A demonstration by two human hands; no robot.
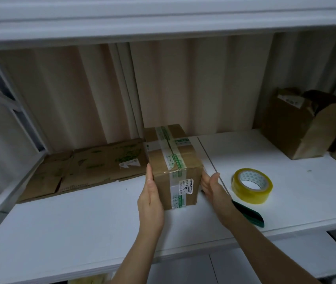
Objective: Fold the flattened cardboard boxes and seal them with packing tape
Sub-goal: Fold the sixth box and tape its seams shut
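Observation:
A folded brown cardboard box (173, 160), sealed with clear and green-printed tape, stands on the white shelf (93, 218). My left hand (151, 197) presses flat against its left side with straight fingers. My right hand (212, 185) presses against its right side, fingers hidden behind the box edge. Flattened cardboard boxes (89, 169) lie on the shelf to the left, against the back wall. A roll of yellowish packing tape (252, 185) lies to the right of my right hand.
A dark green tool (251, 214) lies near the shelf's front edge, partly under my right forearm. Torn open cardboard boxes (304, 128) stand at the back right. An upper shelf (163, 15) hangs overhead. A white metal frame post (13, 103) borders the left.

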